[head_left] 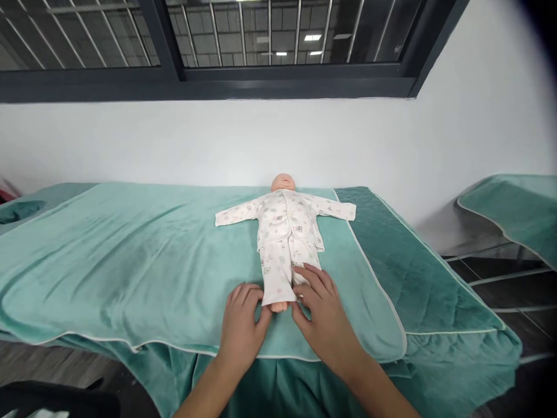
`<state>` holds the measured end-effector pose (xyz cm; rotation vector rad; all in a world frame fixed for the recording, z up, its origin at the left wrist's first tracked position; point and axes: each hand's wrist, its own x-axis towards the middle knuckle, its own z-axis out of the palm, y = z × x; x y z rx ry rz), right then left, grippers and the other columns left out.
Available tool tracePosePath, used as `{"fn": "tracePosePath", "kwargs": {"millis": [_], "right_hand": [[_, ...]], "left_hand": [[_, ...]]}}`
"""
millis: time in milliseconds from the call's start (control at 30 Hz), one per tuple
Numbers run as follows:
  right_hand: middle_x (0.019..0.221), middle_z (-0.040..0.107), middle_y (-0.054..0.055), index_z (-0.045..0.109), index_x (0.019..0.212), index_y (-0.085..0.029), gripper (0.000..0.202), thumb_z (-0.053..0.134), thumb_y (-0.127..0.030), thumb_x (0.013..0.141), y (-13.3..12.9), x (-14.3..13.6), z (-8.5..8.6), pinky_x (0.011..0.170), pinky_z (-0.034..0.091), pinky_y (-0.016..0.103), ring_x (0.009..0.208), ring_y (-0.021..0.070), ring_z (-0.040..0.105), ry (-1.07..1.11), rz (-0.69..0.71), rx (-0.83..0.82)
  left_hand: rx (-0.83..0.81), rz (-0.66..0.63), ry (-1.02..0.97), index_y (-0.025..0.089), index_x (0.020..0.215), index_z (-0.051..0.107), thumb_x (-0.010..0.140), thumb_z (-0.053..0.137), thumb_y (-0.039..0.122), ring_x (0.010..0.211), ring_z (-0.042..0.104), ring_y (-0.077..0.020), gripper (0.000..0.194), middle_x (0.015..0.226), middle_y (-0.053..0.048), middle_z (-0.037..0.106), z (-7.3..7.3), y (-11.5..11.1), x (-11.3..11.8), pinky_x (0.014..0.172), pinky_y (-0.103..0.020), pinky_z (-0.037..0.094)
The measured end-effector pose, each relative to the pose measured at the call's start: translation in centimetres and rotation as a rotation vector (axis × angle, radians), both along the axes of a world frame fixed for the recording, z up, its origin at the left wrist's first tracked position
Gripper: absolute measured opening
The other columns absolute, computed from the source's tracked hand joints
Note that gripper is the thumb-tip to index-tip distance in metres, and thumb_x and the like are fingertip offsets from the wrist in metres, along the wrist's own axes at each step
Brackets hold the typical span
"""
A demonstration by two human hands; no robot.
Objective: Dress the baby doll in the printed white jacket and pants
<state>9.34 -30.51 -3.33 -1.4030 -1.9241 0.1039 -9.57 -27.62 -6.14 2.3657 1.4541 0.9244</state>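
A baby doll (284,182) lies on its back on a green blanket (143,261), its head toward the wall. It wears a white patterned jacket (287,217) with both sleeves spread out and matching trousers (276,267). Toes show below the trouser leg on the left. My left hand (244,319) pinches the outer edge of that leg's hem between thumb and fingers. My right hand (322,307) is at the lower legs, thumb and fingertips at the inner edge of the same hem, other fingers over the other leg, whose end it hides.
A darker green quilted cover (418,278) lies under the blanket. Behind stand a white wall (195,145) and a dark-framed barred window (287,81). A black object (61,397) is at bottom left, another green cloth (522,203) at right.
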Motion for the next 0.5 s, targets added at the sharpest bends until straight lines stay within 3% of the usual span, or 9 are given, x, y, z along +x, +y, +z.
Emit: {"fn": "tracePosePath", "kwargs": {"millis": [133, 233, 367, 500], "right_hand": [[0.136, 0.056, 0.007, 0.057, 0.088, -0.022, 0.011, 0.055, -0.011, 0.086, -0.5, 0.5, -0.8, 0.113, 0.030, 0.062, 0.138, 0.0304, 0.038, -0.071, -0.009, -0.016], [0.141, 0.051, 0.007, 0.059, 0.099, -0.023, 0.013, 0.053, -0.015, 0.090, -1.2, 1.1, -1.2, 0.113, 0.032, 0.059, 0.139, 0.0291, 0.037, -0.048, 0.029, -0.052], [0.141, 0.048, 0.009, 0.052, 0.125, -0.026, 0.031, 0.048, -0.019, 0.095, -2.1, 2.8, -2.0, 0.108, 0.044, 0.045, 0.133, 0.0228, 0.045, 0.193, -0.054, -0.068], [0.133, 0.052, 0.010, 0.049, 0.128, -0.025, 0.037, 0.042, -0.014, 0.093, -2.6, 4.0, -3.9, 0.105, 0.046, 0.044, 0.125, 0.0224, 0.051, 0.267, -0.178, -0.119]], "left_hand": [[0.026, 0.018, -0.007, 0.020, 0.093, 0.055, 0.092, 0.050, 0.017, 0.099, 0.053, -0.0230, 0.006, 0.102, -0.006, 0.060, -1.0, -1.4, -0.9, 0.087, -0.042, 0.044], [0.053, 0.038, -0.011, 0.019, 0.104, 0.054, 0.091, 0.051, 0.017, 0.111, 0.051, -0.0242, 0.013, 0.116, -0.010, 0.056, -1.3, -2.3, -1.1, 0.094, -0.044, 0.045], [0.152, -0.017, -0.030, 0.019, 0.124, 0.049, 0.089, 0.052, 0.014, 0.129, 0.043, -0.0258, 0.036, 0.135, -0.014, 0.046, -0.2, -3.2, 0.4, 0.104, -0.046, 0.043], [0.200, -0.060, 0.098, 0.019, 0.117, 0.055, 0.087, 0.054, 0.015, 0.136, 0.039, -0.0306, 0.030, 0.139, -0.014, 0.047, 1.3, -3.0, 3.5, 0.110, -0.053, 0.038]]}}
